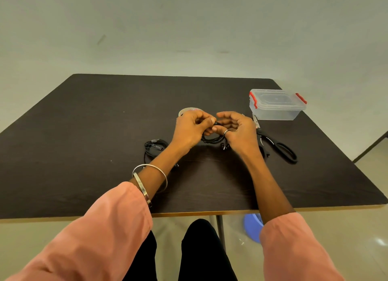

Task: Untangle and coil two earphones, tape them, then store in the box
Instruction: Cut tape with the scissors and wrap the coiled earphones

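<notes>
Black earphone coil (pixel 211 138) pinched in left hand (pixel 190 129) and right hand (pixel 238 131), apparently steadied for taping.

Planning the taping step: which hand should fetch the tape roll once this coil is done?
Left, probably. The tape roll sits just beyond the left hand. The right hand is farther off, nearer the scissors and box, and can keep holding the earphone coil.
</notes>
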A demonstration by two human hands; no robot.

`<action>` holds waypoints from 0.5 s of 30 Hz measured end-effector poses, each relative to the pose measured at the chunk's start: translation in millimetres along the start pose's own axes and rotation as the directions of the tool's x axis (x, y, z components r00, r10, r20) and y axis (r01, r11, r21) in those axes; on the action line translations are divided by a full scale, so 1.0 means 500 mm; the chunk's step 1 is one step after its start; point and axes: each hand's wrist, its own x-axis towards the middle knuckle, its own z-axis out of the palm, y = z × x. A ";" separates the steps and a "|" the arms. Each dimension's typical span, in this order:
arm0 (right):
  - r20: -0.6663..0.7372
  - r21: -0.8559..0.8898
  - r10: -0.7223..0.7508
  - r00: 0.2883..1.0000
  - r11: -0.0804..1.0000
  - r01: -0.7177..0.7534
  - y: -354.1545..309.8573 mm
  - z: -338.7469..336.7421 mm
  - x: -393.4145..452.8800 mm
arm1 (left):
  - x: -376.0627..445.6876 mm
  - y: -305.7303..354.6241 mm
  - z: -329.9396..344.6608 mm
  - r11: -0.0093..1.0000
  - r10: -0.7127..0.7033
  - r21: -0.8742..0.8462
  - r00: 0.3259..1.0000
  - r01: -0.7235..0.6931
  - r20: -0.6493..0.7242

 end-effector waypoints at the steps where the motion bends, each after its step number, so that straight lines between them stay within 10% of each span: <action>1: -0.010 -0.028 -0.015 1.000 0.999 0.015 0.000 0.001 -0.001 | -0.002 0.002 0.002 1.000 0.014 0.028 1.000 -0.014 -0.009; 15: 0.103 -0.434 -0.251 0.963 0.859 0.270 0.008 0.013 -0.006 | -0.005 -0.007 0.018 0.958 -0.001 0.286 1.000 0.005 -0.014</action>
